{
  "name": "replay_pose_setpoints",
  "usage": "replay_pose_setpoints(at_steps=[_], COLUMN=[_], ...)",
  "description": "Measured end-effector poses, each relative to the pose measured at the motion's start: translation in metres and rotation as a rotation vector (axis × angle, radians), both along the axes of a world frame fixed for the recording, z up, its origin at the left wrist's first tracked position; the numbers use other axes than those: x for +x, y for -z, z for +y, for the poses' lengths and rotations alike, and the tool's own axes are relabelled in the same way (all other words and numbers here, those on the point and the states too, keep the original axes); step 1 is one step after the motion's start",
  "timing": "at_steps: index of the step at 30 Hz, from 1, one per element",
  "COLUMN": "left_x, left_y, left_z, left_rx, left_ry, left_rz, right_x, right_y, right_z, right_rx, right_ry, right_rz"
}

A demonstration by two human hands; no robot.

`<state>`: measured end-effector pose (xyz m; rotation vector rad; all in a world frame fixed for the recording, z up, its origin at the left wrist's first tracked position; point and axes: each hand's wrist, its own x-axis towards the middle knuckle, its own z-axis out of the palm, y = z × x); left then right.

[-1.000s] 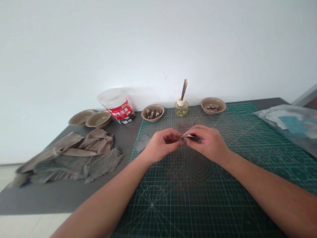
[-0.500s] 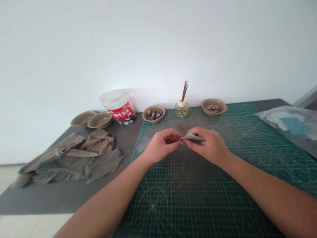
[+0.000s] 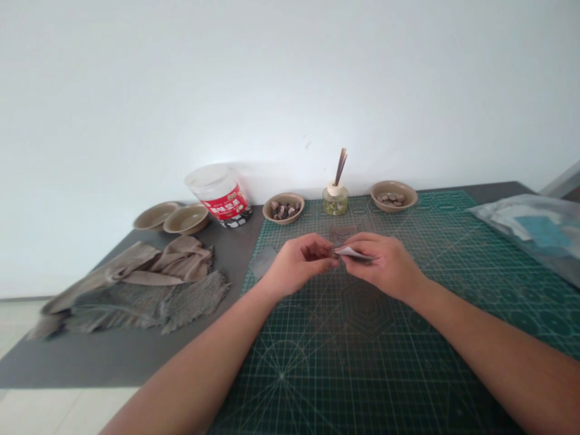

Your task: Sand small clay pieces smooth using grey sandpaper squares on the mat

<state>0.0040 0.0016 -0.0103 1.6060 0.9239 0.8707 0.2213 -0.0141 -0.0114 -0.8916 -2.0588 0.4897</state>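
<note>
In front of me, both hands meet low over the cutting mat. My right hand (image 3: 383, 263) pinches a small, thin grey pouch (image 3: 356, 253), folded or flattened, its pale face turned up. The fingertips of my left hand (image 3: 303, 260) are closed at the left end of that pouch; exactly what lies between them is partly hidden. To the left of the left hand lies a sheer grey square piece (image 3: 261, 263). Just beyond the fingers, a brownish sheer piece (image 3: 343, 233) with a dark line on it rests on the mat.
A green gridded cutting mat (image 3: 317, 350) covers much of the grey table. Behind stand a bowl of stones (image 3: 283, 210), a reed diffuser (image 3: 335, 199) and a bowl of brown pieces (image 3: 393, 198). Leftward are a plastic tub (image 3: 222, 199), two bowls (image 3: 185, 220) and cloths (image 3: 149, 290); rightward, a plastic bag (image 3: 534, 223).
The pouch has tilted slightly in the right hand and its upper face looks paler. The left fingertips have shifted a little at its end. The whole view has moved slightly.
</note>
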Motion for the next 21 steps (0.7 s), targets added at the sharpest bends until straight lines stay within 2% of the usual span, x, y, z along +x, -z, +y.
replay_pose_setpoints(at_steps=[3, 14, 17, 19, 21], left_x=[0.0002, 0.0002, 0.0006, 0.0008, 0.0014], left_y=[-0.0004, 0.0013, 0.0022, 0.0038, 0.0059], left_z=[-0.0002, -0.0015, -0.0017, -0.0007, 0.0009], left_rx=[-0.002, -0.046, -0.049, -0.060, -0.065], left_ry=[0.021, 0.022, 0.028, 0.027, -0.022], left_rz=[0.010, -0.001, -0.023, -0.047, -0.101], right_x=[-0.0005, -0.0007, -0.0006, 0.0001, 0.0008], right_y=[0.0010, 0.0019, 0.0019, 0.0010, -0.0004], right_z=[0.0003, -0.0001, -0.0006, -0.0004, 0.0003], right_rx=[-0.032, 0.024, -0.019, -0.034, 0.019], right_ry=[-0.037, -0.013, -0.072, -0.026, 0.095], right_rz=[0.021, 0.002, 0.030, 0.072, 0.089])
